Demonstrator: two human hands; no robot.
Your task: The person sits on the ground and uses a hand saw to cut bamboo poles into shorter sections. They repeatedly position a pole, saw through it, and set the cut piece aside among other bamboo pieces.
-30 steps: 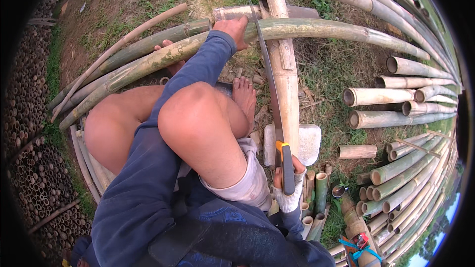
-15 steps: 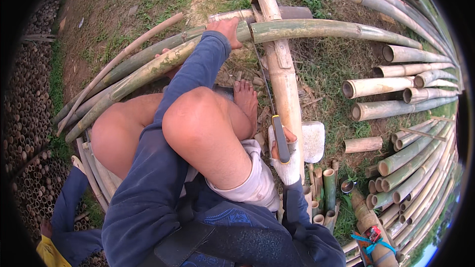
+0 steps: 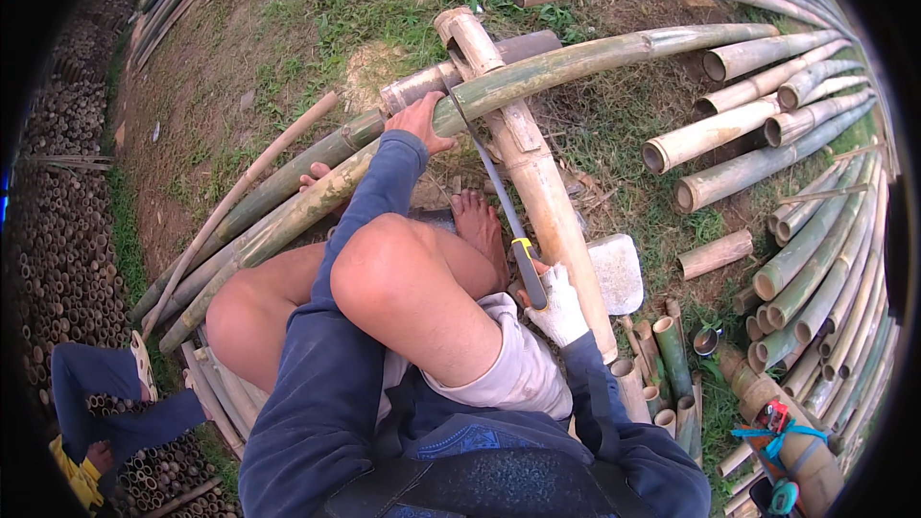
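Note:
A long green-brown bamboo pole (image 3: 576, 59) runs across the far side of my legs. My left hand (image 3: 420, 123) grips it from above, thumb on the near side, just left of a handsaw (image 3: 498, 183). The saw's thin blade crosses the pole near its far end. My right hand (image 3: 554, 307), in a white glove, is closed around the saw's dark grey and yellow handle. Where the blade meets it, the pole lies beside a thick pale bamboo post (image 3: 542, 182), with a shorter crosspiece (image 3: 414, 88) at that post's far end. How deep the blade sits cannot be seen.
Bamboo poles (image 3: 700, 139) lie stacked along the right. Short cut pieces (image 3: 673, 355) stand by my right arm, near a white block (image 3: 614, 273). Many bamboo ends (image 3: 72, 240) fill the left. Another person's dark-trousered leg (image 3: 91, 374) is at lower left.
The view has shifted, so the pole appears lower and more tilted. My right hand and the saw handle are slightly closer to the pole. My left hand stays on the pole.

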